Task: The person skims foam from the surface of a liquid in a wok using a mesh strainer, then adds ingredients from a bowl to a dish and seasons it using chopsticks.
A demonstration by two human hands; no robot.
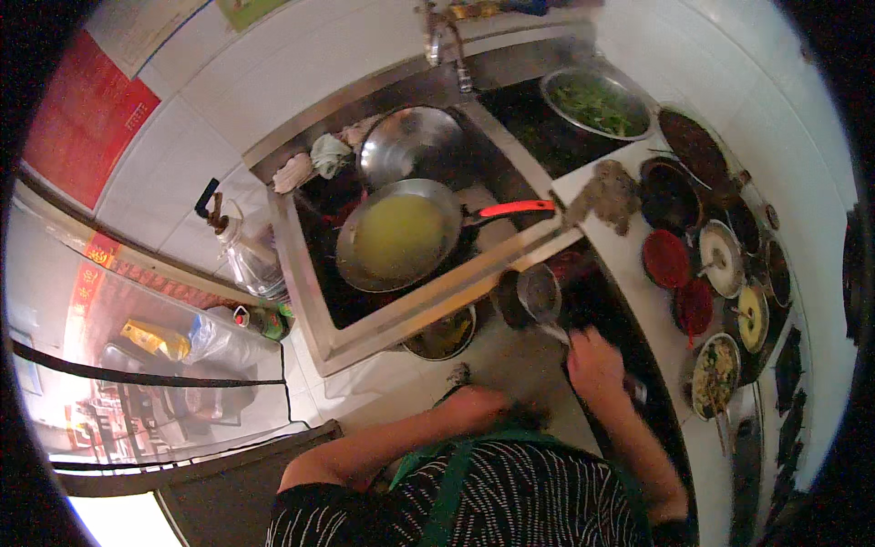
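Observation:
My right hand (593, 361) is closed around the handle of a metal ladle (539, 290), whose bowl hangs beside the stove's front edge. My left hand (477, 409) is low in front of my body, near a dark bristly thing I cannot identify; whether it grips anything is unclear. On the stove, left of the ladle, a wok (400, 234) with a red handle (517, 208) holds yellowish liquid. Behind it rests an upturned shiny metal lid or pan (410, 145). Below the stove's front edge, a pot (444, 335) with yellowish contents is partly hidden.
A steel basin of leafy greens (598, 102) stands at the back right. Several bowls of seasonings, among them a red one (666, 258), and a bowl of chopped food (716, 375) line the right counter. A crumpled cloth (608, 197) lies nearer. A faucet (437, 41) is behind the stove.

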